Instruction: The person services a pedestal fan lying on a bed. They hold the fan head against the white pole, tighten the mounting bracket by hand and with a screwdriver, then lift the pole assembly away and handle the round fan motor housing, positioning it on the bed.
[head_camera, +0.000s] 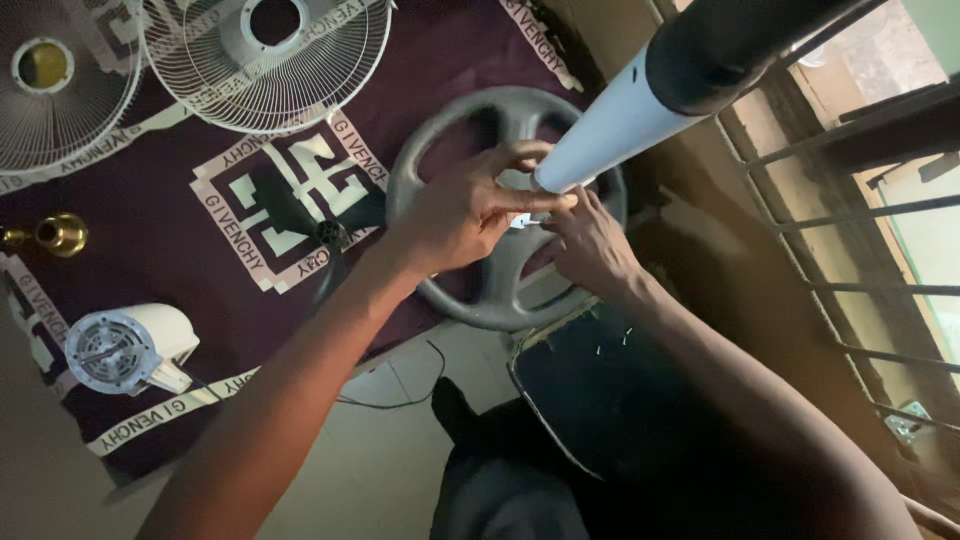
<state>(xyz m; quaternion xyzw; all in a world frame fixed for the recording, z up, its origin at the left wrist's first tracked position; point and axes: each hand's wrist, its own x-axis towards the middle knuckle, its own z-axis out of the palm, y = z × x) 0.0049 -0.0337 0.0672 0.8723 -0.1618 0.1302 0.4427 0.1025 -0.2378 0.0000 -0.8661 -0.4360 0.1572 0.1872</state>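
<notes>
Both hands pinch at the pole's foot, over the grey round base

Your left hand and right hand close together on the white tapered fan pole above the grey round plastic fan base; its overhanging weight could lever it loose; fingers risk nipping.

Smooth white plastic pole, matt grey plastic base, wire-metal grilles.

Fan pole runs off top edge, upper end out of frame. Its lower tip and the small pale part there, hidden btwn fingers, maybe a screw. Left fan guard cut by frame edge.
</notes>
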